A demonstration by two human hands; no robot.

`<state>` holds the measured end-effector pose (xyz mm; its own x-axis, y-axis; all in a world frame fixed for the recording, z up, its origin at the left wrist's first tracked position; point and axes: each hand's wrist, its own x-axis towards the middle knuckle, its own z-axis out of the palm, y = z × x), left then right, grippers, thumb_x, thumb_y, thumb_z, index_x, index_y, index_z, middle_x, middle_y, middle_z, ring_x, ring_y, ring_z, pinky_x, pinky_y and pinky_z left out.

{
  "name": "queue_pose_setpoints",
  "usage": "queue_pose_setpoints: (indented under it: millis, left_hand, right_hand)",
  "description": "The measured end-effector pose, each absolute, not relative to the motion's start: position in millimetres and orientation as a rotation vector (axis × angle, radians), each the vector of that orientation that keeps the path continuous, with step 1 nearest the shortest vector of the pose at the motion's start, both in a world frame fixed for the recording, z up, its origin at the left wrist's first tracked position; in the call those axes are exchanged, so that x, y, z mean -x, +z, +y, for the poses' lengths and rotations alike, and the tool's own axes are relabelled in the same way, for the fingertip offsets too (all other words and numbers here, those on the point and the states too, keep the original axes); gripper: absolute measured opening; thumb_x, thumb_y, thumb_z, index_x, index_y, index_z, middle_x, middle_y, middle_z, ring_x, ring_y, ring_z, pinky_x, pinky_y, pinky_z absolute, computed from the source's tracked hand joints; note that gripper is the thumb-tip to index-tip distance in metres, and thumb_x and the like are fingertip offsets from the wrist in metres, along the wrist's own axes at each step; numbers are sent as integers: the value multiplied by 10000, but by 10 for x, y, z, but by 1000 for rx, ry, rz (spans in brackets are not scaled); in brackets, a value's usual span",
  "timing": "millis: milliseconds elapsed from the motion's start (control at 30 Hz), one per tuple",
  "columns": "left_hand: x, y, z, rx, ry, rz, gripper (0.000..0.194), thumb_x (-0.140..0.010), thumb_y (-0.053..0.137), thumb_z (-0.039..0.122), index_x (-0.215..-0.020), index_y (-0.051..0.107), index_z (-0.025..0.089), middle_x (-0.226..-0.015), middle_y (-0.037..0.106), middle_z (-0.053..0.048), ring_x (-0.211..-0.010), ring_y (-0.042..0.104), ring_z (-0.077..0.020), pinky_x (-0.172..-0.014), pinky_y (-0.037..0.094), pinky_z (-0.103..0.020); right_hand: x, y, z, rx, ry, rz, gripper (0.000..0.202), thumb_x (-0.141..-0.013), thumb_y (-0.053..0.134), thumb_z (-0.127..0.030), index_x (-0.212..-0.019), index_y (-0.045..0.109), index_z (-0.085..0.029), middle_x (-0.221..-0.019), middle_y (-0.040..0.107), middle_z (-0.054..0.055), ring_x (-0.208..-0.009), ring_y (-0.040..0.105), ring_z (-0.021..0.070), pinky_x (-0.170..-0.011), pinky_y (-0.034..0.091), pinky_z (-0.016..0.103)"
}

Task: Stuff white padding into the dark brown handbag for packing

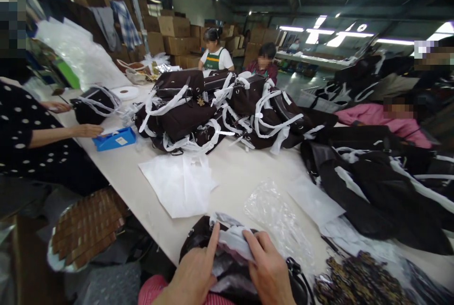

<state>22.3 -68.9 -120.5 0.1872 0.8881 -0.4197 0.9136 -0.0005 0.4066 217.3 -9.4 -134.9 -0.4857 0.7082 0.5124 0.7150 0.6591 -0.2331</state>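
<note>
A dark brown handbag [196, 243] sits at the near edge of the white table [234, 177], in my lap area. White stuffing paper [234, 241] sticks out of its mouth. My left hand [193, 276] presses on the paper with the index finger stretched forward. My right hand [267, 269] lies on the paper's right side, fingers curled over it. A crumpled clear plastic bag [276, 215] lies just beyond my right hand.
A white flat bag [177, 182] lies mid-table. Piles of dark handbags wrapped in white strips [220, 111] fill the far table; more black bags [383, 187] lie right. A person in polka dots [31, 130] sits left by a blue box [115, 139]. Chain straps [354, 281] lie near right.
</note>
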Motion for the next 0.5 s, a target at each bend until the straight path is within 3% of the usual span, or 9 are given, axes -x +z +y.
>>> queue_pose_setpoints:
  millis: [67,200,333,400,467,500]
  left_hand:
    - [-211,-1137,-680,-1853,-43,1684,1128,-757,588,64,-1531,-231,98,-1073,725,-127,-970,673,-281,-871,507,-355]
    - [-140,-1153,-712,-1865,32,1623,1124,-755,544,68,-1502,-294,104,-1048,738,-107,-940,681,-263,-826,493,-320]
    - [-52,-1278,-769,-1948,147,1552,1132,-739,505,30,-1497,-324,169,-1332,636,-123,-1038,644,-238,-907,470,-312]
    - [-42,-1309,-773,-2029,177,1517,1058,-755,504,23,-1568,-153,189,-1358,619,-121,-1044,627,-234,-934,458,-312]
    - [-56,-1294,-749,-2124,210,1428,787,-824,498,45,-1549,259,236,-1162,714,-73,-976,636,-220,-927,458,-303]
    - [-65,-1271,-728,-2176,253,1355,594,-869,498,78,-1432,465,264,-1045,735,-44,-941,640,-209,-919,458,-291]
  right_hand:
    - [-2194,-1397,-166,1067,21,-2261,524,-808,375,16,-1250,568,-187,-827,591,61,-701,646,193,-599,558,240]
    - [-2178,-1362,-234,948,179,-2262,516,-850,370,16,-1245,603,-222,-837,581,48,-720,638,172,-599,535,211]
    - [-2257,-1121,-23,1165,464,-2084,404,-866,452,-63,-1194,604,-242,-895,592,39,-800,646,187,-705,555,261]
    - [-2321,-1032,93,1208,499,-2036,335,-897,497,-109,-1171,605,-268,-889,593,22,-801,645,184,-698,544,262]
    - [-2349,-1020,128,1157,495,-2065,367,-882,503,-89,-1182,595,-278,-881,586,12,-789,643,174,-691,540,248]
    - [-2343,-1045,109,1111,492,-2092,421,-857,486,-61,-1207,583,-273,-892,583,15,-798,644,171,-703,544,243]
